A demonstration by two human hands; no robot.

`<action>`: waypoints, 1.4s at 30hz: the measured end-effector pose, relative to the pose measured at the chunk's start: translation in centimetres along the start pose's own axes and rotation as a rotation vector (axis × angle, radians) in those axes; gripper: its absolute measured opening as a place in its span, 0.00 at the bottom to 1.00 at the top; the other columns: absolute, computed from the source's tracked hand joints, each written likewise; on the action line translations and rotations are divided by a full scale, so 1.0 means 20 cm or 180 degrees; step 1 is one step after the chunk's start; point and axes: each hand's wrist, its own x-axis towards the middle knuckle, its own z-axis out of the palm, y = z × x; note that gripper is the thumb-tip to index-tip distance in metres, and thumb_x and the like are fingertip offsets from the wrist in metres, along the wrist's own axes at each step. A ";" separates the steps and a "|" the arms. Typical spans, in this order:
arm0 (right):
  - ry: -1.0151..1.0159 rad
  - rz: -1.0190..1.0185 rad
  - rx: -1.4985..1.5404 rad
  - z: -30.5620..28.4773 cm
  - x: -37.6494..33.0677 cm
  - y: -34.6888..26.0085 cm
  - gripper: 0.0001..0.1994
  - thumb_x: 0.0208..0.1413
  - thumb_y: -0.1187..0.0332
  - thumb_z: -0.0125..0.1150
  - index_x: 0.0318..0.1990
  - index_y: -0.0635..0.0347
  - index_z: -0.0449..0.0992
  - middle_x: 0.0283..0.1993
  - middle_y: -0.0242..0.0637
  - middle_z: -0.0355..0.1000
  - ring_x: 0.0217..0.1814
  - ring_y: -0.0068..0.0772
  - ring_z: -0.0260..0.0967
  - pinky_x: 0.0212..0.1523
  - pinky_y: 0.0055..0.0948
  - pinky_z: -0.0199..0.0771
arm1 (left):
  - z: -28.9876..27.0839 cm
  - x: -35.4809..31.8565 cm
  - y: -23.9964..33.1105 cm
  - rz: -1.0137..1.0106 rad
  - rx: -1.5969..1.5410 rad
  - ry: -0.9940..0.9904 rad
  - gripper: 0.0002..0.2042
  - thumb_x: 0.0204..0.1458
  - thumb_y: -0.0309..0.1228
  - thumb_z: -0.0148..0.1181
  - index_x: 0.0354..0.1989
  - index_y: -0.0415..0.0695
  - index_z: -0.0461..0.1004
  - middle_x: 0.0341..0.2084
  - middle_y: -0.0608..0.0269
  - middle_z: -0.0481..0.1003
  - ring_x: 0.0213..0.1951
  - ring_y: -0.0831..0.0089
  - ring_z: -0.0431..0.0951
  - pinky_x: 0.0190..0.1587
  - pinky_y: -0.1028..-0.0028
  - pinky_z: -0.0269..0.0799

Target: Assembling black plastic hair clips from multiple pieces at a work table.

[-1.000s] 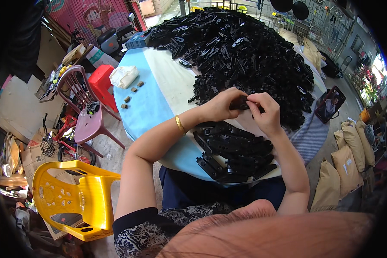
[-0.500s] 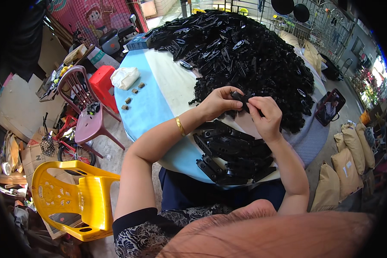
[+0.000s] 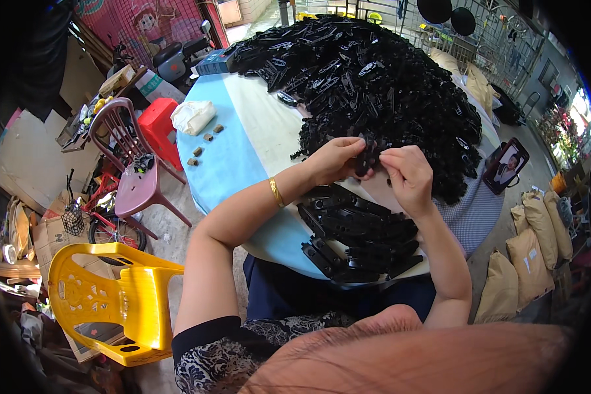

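My left hand (image 3: 338,161) grips a small black plastic part (image 3: 368,156) between thumb and fingers, above the near edge of a big heap of black plastic parts (image 3: 368,79). Just right of it, my right hand (image 3: 410,176) is closed in a pinch, fingertips beside the held part. Whatever the pinch holds is too small or dark to make out. Below both hands, close to my body, lies a second, smaller group of long black plastic pieces (image 3: 358,226), roughly lined up.
The round table wears a blue and white cloth (image 3: 226,164). On its left are a white bag (image 3: 193,117), several small brown blocks (image 3: 208,137) and a blue box (image 3: 214,62). A phone (image 3: 506,164) stands at the right edge. Yellow (image 3: 144,308) and purple (image 3: 138,190) chairs stand left; brown sacks (image 3: 528,262) right.
The black part has turned in my left hand, whose fingers now reach under it. My right fingertips have drawn slightly apart from it and pinch closer together.
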 end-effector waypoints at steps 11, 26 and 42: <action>-0.0637 -0.0706 -0.0392 0.00 -0.02 -0.01 0.09 0.36 0.80 0.59 0.29 0.59 0.76 0.35 0.32 0.74 0.35 0.35 0.68 0.33 0.27 0.73 | 0.01 -0.04 0.08 -0.0768 0.0938 -0.0370 0.15 0.60 0.38 0.49 0.40 0.36 0.71 0.32 0.54 0.77 0.27 0.75 0.78 0.28 0.80 0.74; -0.1099 0.1910 0.1072 -0.05 -0.04 0.01 0.17 0.44 0.73 0.67 0.44 0.65 0.75 0.34 0.38 0.76 0.31 0.21 0.72 0.33 0.19 0.72 | 0.21 -0.20 0.13 0.1293 0.4046 -0.0163 0.18 0.47 0.21 0.57 0.49 0.36 0.69 0.37 0.52 0.77 0.37 0.70 0.78 0.42 0.74 0.73; -0.2258 0.1086 0.1355 -0.23 -0.30 -0.26 0.25 0.44 0.50 0.65 0.48 0.54 0.75 0.55 0.52 0.66 0.57 0.52 0.63 0.57 0.40 0.62 | 0.25 -0.63 -0.25 0.1561 0.4321 0.0811 0.27 0.50 0.41 0.57 0.53 0.36 0.62 0.47 0.46 0.68 0.50 0.51 0.66 0.54 0.62 0.61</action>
